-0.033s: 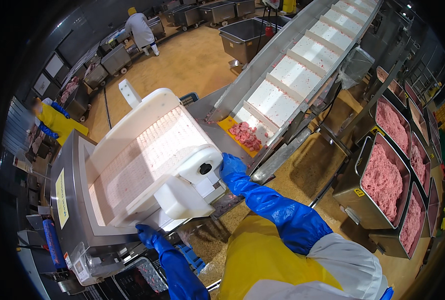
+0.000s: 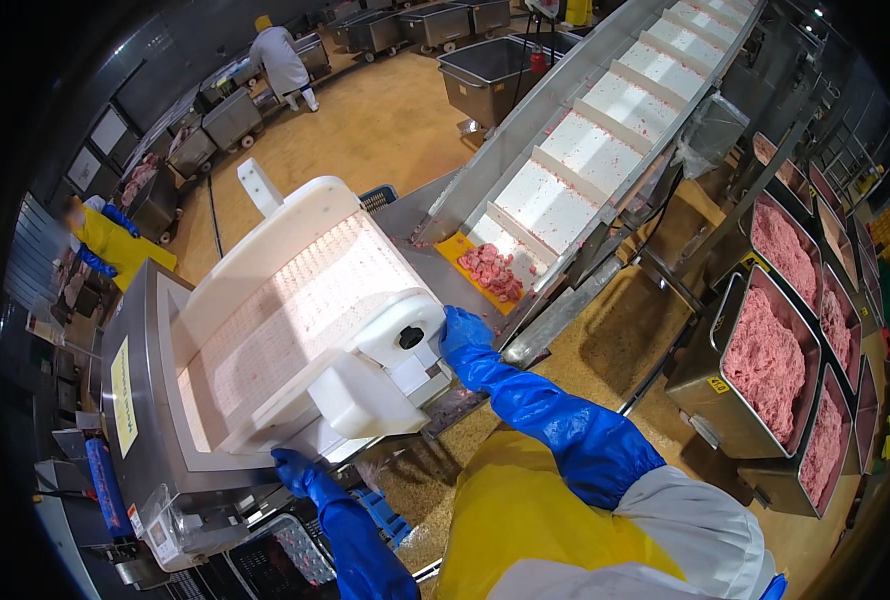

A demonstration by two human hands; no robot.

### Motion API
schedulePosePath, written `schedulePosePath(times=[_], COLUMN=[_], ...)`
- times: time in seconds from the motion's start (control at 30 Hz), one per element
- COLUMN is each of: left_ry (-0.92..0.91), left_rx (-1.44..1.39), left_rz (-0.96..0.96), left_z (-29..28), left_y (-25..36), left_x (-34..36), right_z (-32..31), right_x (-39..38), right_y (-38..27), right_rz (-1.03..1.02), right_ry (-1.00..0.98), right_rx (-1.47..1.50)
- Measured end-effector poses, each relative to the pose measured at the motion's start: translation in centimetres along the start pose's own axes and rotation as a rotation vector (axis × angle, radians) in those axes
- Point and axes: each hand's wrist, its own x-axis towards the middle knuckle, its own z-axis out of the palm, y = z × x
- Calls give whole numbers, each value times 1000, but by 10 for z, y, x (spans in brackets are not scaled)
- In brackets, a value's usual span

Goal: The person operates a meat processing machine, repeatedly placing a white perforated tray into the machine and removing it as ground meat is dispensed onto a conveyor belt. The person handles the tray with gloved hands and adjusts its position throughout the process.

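In front of me is a white belt conveyor (image 2: 285, 300) with a dimpled belt and raised white side guards, set in a steel machine housing (image 2: 150, 375). My right hand (image 2: 465, 334), in a blue glove and sleeve, is closed round the right end of the near white side guard (image 2: 370, 335), beside a black knob (image 2: 410, 337). My left hand (image 2: 296, 471), also blue-gloved, curls at the housing's near lower edge; its fingertips are partly hidden. A white block (image 2: 367, 397) juts out from the near guard between my hands.
A cleated white incline conveyor (image 2: 605, 115) rises to the far right, with pink meat pieces (image 2: 492, 272) at its foot. Steel tubs of ground meat (image 2: 765, 360) stand at right. One person (image 2: 281, 62) walks far back; another in a yellow apron (image 2: 120, 248) stands at left.
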Motion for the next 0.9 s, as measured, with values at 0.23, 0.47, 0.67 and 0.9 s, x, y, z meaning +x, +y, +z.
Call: schedulePosePath(times=[0.23,0.47,0.67,0.9], left_ry=[11,-10,-12,2], left_rx=[-20,-28,-47,-36], left_rz=[8,-7,3,20], left_z=[-9,-12,-3,-1], left_y=[7,9,2,1], left_x=[-10,-12,-3,-4], right_z=[1,-1,2,3], right_x=[-1,-1,0,0], right_y=[0,-1,2,2], right_rz=[-11,-24,-29,-19], right_ry=[20,8,-10,-20], right_rx=[-3,19,13,-4])
